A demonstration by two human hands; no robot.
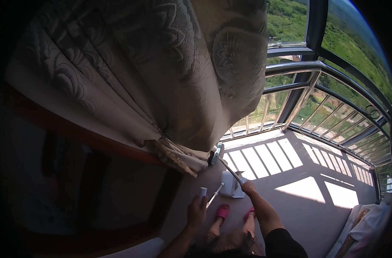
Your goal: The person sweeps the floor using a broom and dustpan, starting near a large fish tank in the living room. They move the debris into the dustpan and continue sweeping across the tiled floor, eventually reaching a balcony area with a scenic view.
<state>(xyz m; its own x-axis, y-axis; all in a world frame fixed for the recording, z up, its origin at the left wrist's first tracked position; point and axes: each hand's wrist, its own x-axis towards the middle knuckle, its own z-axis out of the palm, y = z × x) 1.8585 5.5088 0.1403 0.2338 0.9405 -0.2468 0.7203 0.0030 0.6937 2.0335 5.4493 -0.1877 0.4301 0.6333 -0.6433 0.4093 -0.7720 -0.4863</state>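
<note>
My left hand [197,211] is closed around the upper end of the thin pole of a long-handled dustpan [227,190]. A short white cylinder [203,191] sticks up from the same hand; whether it belongs to the pole I cannot tell. The white pan rests on the floor just ahead of my feet, with a row of comb teeth and a dark brown scrap in it. My right hand [248,187] grips the metal handle of a broom [228,169]. Its head [216,154] reaches the floor beside the curtain's lower end, and its bristles are partly hidden.
A patterned curtain [170,84], gathered low down, bulges over the left and upper middle. Metal railings [321,66] and windows bound the sunlit floor [289,196]. Pale fabric [365,225] lies at lower right. Pink slippers [222,211] are on my feet. A dark opening [95,190] is at left.
</note>
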